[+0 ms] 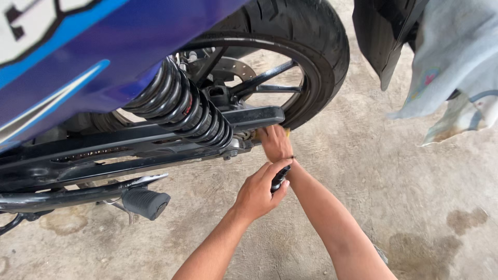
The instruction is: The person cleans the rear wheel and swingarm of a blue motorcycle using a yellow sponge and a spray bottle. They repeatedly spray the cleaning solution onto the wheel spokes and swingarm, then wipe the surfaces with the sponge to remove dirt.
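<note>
My left hand (258, 193) is closed around a black tool handle (280, 179) just below the rear end of the motorcycle's black swingarm (254, 117). My right hand (275, 143) crosses above it, fingers curled against the axle end of the swingarm beside the rear wheel (316, 57). A small yellow bit (287, 134) shows at its knuckles. What the right hand grips is hidden.
A black coil shock absorber (181, 106) runs down to the swingarm under blue bodywork (104, 57). A rubber footpeg (146, 202) sticks out at lower left. A light cloth (456, 57) hangs at upper right beside a black mudguard (384, 36). The concrete floor (415, 197) has oil stains.
</note>
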